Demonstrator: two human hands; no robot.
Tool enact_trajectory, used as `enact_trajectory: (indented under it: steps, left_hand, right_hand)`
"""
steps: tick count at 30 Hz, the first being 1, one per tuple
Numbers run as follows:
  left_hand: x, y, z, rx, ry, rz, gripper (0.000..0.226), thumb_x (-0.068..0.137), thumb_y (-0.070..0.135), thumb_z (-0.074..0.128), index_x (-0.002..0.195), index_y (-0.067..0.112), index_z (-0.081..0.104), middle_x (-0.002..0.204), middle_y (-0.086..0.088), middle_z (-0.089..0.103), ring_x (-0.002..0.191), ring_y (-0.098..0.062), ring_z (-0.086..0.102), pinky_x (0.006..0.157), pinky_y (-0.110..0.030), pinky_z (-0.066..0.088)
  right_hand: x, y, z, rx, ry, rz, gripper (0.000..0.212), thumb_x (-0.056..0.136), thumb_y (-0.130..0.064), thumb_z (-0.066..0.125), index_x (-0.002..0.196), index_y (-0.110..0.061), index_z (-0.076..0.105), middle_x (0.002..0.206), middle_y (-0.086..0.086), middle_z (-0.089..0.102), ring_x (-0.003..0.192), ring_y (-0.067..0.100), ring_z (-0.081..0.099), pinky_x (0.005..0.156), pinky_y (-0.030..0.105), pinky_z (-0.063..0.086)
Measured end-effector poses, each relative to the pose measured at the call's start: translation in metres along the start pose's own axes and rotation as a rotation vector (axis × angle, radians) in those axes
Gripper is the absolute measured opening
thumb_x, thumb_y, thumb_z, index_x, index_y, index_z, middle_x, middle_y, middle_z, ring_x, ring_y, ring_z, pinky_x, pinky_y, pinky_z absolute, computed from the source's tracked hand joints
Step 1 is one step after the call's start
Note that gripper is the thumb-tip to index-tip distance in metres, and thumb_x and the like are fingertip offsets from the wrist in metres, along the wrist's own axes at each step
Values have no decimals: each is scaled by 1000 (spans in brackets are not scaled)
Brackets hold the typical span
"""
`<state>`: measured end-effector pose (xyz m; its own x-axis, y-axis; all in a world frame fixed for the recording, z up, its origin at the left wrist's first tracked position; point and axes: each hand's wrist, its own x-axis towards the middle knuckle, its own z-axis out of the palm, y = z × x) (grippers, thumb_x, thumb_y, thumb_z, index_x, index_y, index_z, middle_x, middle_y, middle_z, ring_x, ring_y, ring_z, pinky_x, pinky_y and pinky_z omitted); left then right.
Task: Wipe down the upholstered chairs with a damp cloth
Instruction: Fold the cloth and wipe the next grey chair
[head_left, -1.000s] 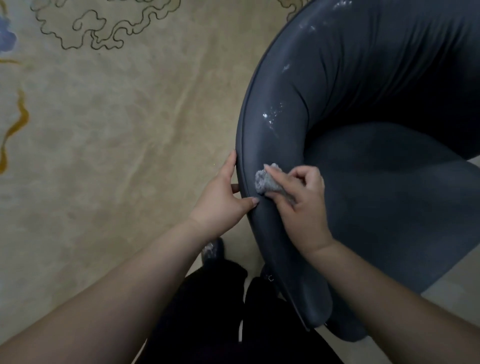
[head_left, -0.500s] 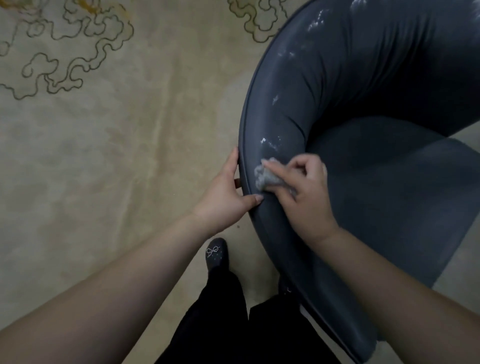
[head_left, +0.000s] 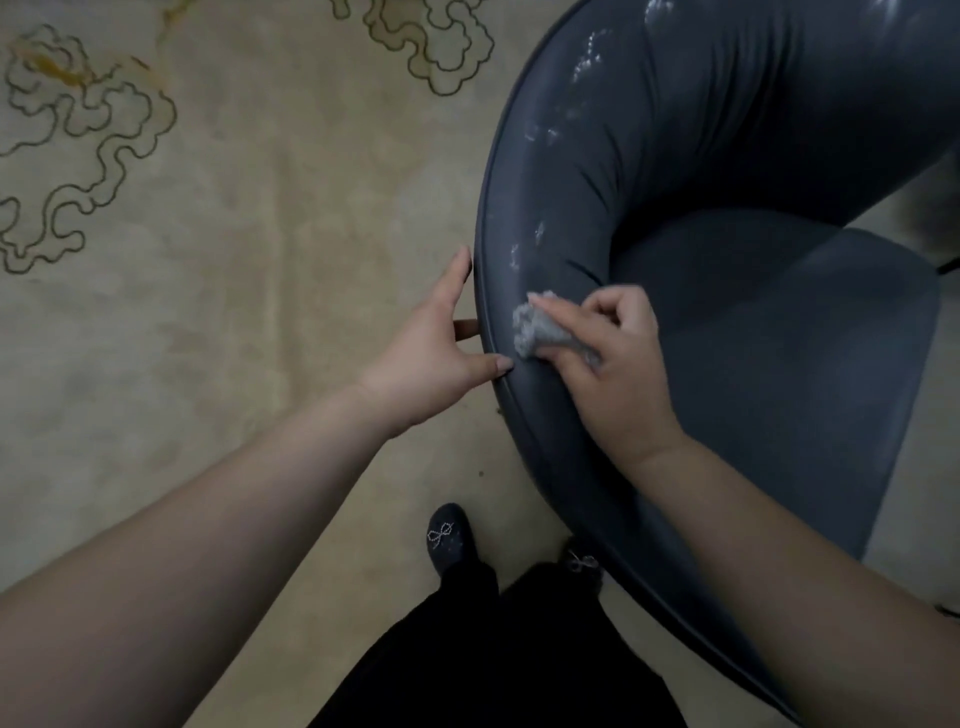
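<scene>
Right hand (head_left: 613, 364), centre frame, fingers curled round the balled grey cloth (head_left: 540, 327), pressing it on the dark chair (head_left: 753, 322) backrest's top; vs 1 s ago it has crept slightly up the rim toward the wet smears (head_left: 524, 249) above; left hand (head_left: 431, 358) has stayed put, fingers straight, bracing the outer rim; wiping prob. mid-stroke, seat & far back not yet reached.

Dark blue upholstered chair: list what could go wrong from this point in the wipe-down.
1. The small wadded grey cloth in the right hand covers little of the dark blue upholstered chair, so the shiny wet streaks higher on the backrest may get missed.
2. The left hand only rests its thumb and fingers on the piped rim; a hard wipe might shift the chair.
</scene>
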<state>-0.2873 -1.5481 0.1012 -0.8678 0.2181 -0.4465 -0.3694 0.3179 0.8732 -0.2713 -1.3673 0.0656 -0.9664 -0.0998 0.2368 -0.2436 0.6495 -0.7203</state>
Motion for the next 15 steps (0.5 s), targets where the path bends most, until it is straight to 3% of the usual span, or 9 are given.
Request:
enact_trajectory:
  steps: [2,5,10,13,15]
  left_hand:
    - [3,1,-3,-18,12,-7,102,82,1,71,153,30,4,135,32,23,121,-8,52,85,-17,51]
    - [12,3,-4,-28,21,-17,102,81,0,71,153,29,5,135,31,24,118,-9,53,83,-18,52]
    - [23,10,-11,3,-42,-45,104,79,4,74,152,37,7,149,23,28,124,-13,50,94,-35,52]
    - [24,10,-12,16,-57,-48,105,79,3,74,152,37,8,136,32,37,120,-6,53,94,-30,52]
    - [24,11,-12,10,-47,-53,104,78,1,74,153,34,10,129,37,38,117,-1,53,91,-23,51]
  right_hand:
    - [35,0,10,-3,21,6,43,80,-20,69,121,-31,64,100,1,37,95,29,46,93,30,42]
    - [85,3,18,8,23,52,40,81,-21,70,119,-34,66,101,0,36,100,23,42,96,11,31]
    - [48,-1,9,-7,11,-49,41,81,-22,63,121,-31,64,100,2,39,95,25,43,90,22,37]
    - [40,-2,5,-10,-59,-70,38,80,-23,65,118,-31,67,102,3,41,95,24,42,89,16,34]
    - [74,-2,12,-47,-78,-101,35,80,-28,65,115,-31,69,101,6,44,96,26,42,89,21,36]
